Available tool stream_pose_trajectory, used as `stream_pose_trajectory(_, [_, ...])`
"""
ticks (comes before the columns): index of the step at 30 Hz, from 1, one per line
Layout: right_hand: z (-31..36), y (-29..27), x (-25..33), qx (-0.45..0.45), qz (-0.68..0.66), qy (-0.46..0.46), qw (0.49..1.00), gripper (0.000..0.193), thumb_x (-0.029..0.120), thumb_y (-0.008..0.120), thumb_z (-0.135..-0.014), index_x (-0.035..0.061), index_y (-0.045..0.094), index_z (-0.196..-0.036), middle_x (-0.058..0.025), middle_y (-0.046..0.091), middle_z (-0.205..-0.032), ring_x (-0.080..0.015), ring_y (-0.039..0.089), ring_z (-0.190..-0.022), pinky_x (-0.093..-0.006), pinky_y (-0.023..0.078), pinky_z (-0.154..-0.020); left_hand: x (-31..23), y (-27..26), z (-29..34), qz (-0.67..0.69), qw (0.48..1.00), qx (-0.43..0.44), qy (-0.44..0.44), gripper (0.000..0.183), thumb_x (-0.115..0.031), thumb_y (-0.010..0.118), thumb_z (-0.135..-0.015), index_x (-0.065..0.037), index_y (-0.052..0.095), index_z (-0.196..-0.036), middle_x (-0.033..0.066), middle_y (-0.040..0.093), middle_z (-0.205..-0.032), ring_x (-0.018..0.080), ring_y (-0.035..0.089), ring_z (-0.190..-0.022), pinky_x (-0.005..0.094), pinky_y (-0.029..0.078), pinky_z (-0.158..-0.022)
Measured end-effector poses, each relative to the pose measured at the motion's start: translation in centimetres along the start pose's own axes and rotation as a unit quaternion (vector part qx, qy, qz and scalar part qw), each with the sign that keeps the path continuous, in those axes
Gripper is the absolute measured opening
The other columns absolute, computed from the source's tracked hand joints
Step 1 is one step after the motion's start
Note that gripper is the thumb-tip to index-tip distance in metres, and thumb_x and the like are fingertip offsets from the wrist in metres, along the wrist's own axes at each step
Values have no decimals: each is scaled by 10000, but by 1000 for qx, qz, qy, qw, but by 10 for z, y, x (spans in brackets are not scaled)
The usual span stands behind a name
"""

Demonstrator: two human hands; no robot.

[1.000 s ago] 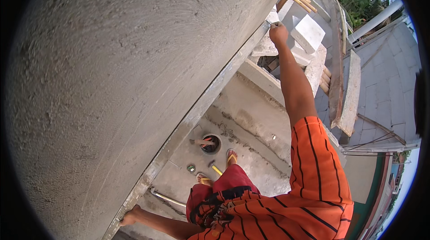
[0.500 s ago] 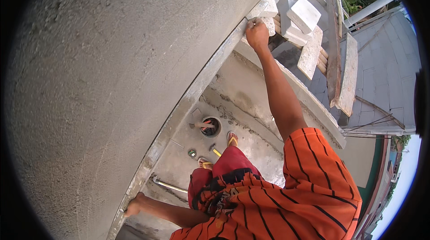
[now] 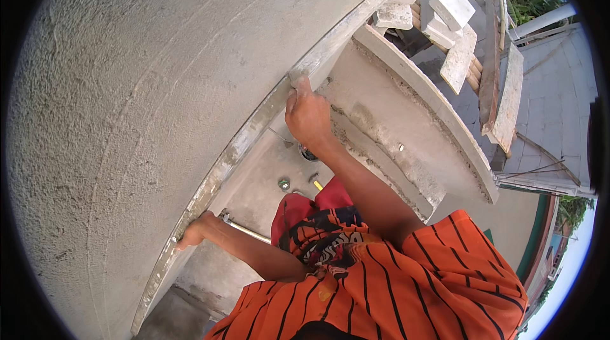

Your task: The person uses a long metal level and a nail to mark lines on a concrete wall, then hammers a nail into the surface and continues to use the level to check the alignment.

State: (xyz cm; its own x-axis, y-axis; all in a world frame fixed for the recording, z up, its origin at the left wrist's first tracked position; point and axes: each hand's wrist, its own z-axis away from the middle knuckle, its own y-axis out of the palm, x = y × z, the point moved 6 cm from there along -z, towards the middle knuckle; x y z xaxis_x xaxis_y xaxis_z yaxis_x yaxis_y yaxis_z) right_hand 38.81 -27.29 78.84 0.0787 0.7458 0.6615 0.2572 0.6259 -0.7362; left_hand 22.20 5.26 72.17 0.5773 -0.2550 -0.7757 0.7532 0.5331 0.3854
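A long, mortar-smeared straightedge (image 3: pixel 244 140) lies slantwise along the grey plastered wall (image 3: pixel 146 80), running from lower left to upper right. Both ends reach beyond my hands. My left hand (image 3: pixel 198 229) is closed on its lower part, with the fingertips partly hidden. Higher up, near the middle, my right hand (image 3: pixel 309 113) grips the same bar, index finger and thumb against its edge. Faint curved lines mark the plaster beside the bar.
Below on the concrete floor are a bucket (image 3: pixel 309 153), partly behind my right arm, a yellow-handled tool (image 3: pixel 317 182), a small green round object (image 3: pixel 284 184) and a pale pipe (image 3: pixel 249 231). White blocks (image 3: pixel 452 6) are stacked at upper right beyond a ledge (image 3: pixel 438 102).
My right hand has come down and left along the wall, nearer my left hand. My left hand has risen somewhat. More of the straightedge shows above my right hand, and the view has shifted.
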Motion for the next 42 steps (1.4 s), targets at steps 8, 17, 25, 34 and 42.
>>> stream_pose_trajectory(8, [29,-4,17,148,-68,-72,984,188,146,485,-888,16,505,-1021,-229,589,-637,-426,603,-633,-523,463,-628,8,-5,-27,-19,1000,-4,4,601,-479,473,-872,-19,526,-1255,105,524,-1302,300,528,-1158,436,462,-967])
stream_pose_trajectory(17, [-215,-153,-213,-246,22,74,966,225,183,490,-881,29,591,-1010,-241,648,-893,-393,630,-867,-452,480,-783,13,-7,-40,-3,999,-36,14,545,-470,546,-823,-68,601,-1187,54,592,-1225,282,582,-1074,443,492,-896])
stream_pose_trajectory(25, [-349,-177,-284,-267,58,130,953,264,228,506,-855,41,611,-1010,-256,646,-976,-421,612,-949,-467,466,-856,5,-15,-41,-24,995,-96,17,506,-460,534,-821,-91,615,-1158,51,588,-1214,275,568,-1072,445,479,-870])
stream_pose_trajectory(34, [-261,-127,-207,-210,122,86,966,302,248,480,-850,29,635,-990,-245,658,-930,-416,629,-903,-469,483,-809,7,4,-17,-48,994,86,43,636,-433,334,-908,38,422,-1327,170,460,-1352,356,472,-1214,470,433,-1026])
stream_pose_trajectory(42, [-60,-13,-65,-112,165,-15,980,284,219,442,-901,0,504,-1070,-276,634,-798,-461,614,-747,-538,476,-695,21,-6,-46,-59,994,95,-4,748,-541,237,-931,16,252,-1429,186,281,-1476,387,330,-1325,482,311,-1118])
